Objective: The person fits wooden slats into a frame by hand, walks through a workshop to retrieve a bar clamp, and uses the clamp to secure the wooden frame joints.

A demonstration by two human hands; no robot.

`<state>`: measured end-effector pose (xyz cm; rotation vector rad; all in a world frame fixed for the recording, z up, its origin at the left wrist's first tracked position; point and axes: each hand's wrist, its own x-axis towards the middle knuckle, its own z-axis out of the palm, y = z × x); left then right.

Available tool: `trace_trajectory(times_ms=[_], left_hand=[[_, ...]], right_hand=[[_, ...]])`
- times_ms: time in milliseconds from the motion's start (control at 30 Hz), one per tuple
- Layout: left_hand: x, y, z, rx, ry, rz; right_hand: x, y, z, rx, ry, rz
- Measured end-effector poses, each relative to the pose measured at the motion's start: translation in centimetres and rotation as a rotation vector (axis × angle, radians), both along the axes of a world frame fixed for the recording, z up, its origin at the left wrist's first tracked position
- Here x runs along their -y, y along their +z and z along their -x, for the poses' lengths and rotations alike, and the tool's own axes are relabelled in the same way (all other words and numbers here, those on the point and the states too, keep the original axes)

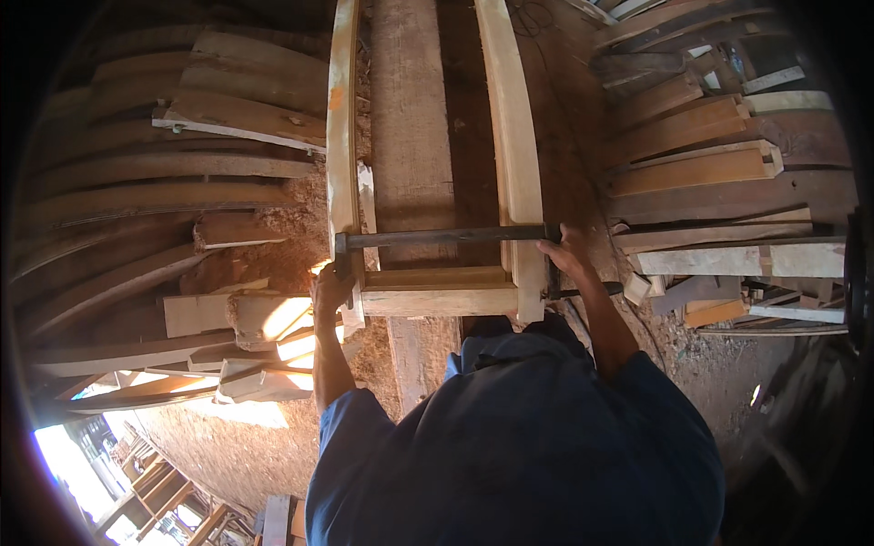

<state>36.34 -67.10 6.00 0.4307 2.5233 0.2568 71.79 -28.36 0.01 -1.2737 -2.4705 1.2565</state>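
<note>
A dark metal bar clamp lies across a pale wooden frame, over its two long side rails and just beyond the near crosspiece. My left hand is closed on the clamp's left jaw, outside the left rail. At the right rail, my right hand closes around the bar's right end. Below that hand, a dark handle sticks out to the right. Whether the jaws press against the rails, I cannot tell.
A wide rough plank runs lengthwise beneath the frame. Stacked boards line the left side, and timber offcuts crowd the right. Wood shavings cover the floor. A thin cable lies at the far right of the frame.
</note>
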Motion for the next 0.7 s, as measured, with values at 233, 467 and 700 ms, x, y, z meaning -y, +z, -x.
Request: trace_trajectory(times_ms=[233,467,700], left_hand=[[-0.5,0.0,-1.6,-0.155,-0.015,-0.039],[0.5,-1.9,-2.3,-0.399,-0.151,-0.182],[2.2,-4.0,-4.9,-0.133,0.295,-0.614]], right_hand=[[0.2,1.7,0.6,0.156,-0.009,0.024],[0.8,2.2,-0.5,0.183,0.029,-0.056],[1.5,9.5,-2.1,-0.375,-0.219,0.37]])
